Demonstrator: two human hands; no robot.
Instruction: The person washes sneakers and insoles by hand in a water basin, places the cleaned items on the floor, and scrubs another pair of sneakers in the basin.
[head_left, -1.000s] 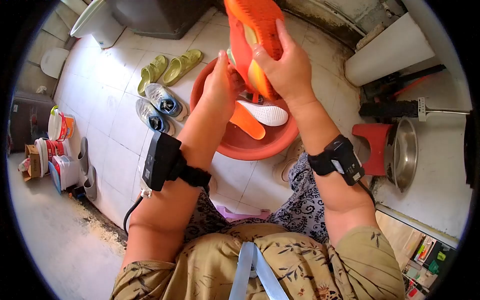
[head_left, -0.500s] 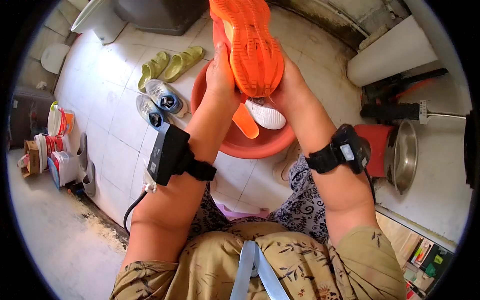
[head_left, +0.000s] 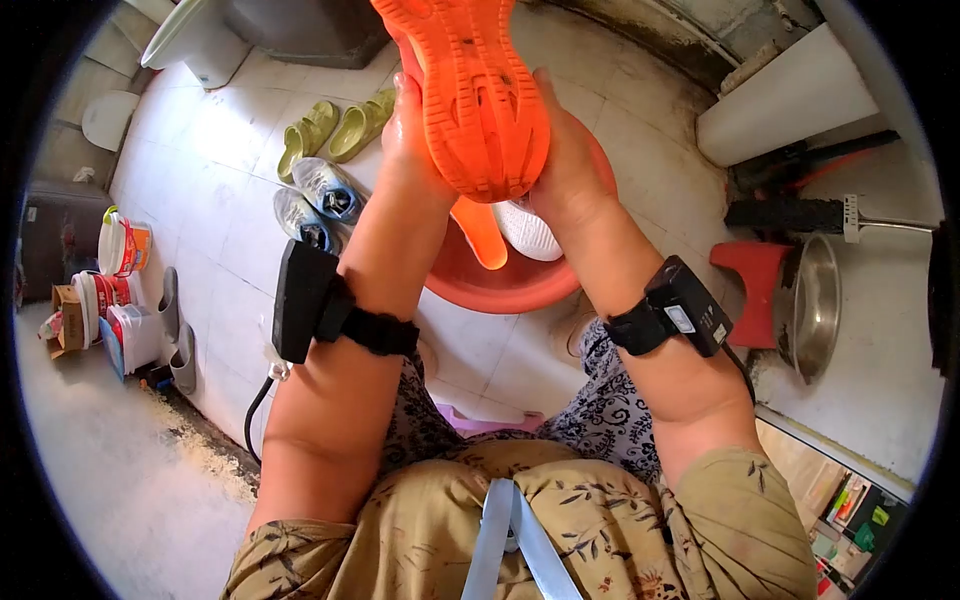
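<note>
An orange shoe [head_left: 480, 110] is held up over the red basin [head_left: 505, 295], its ridged sole facing me and its far end cut off by the top edge. My left hand [head_left: 412, 135] grips its left side, and my right hand [head_left: 565, 150] holds it from the right, with most fingers hidden behind it. Below the shoe, an orange insole [head_left: 480, 235] and a white sole-like piece [head_left: 528, 232] lie in the basin, partly covered.
Green clogs [head_left: 307, 138] and blue-grey shoes [head_left: 325, 190] rest on the tiled floor at the left. Several buckets [head_left: 122, 247] and grey slippers [head_left: 183, 355] are farther left. A red stool [head_left: 748, 290] and a metal bowl [head_left: 815, 310] stand at the right.
The shoe has turned from a side-on tilt to show its whole sole and has moved left. My right hand has gone from its near side to its right edge.
</note>
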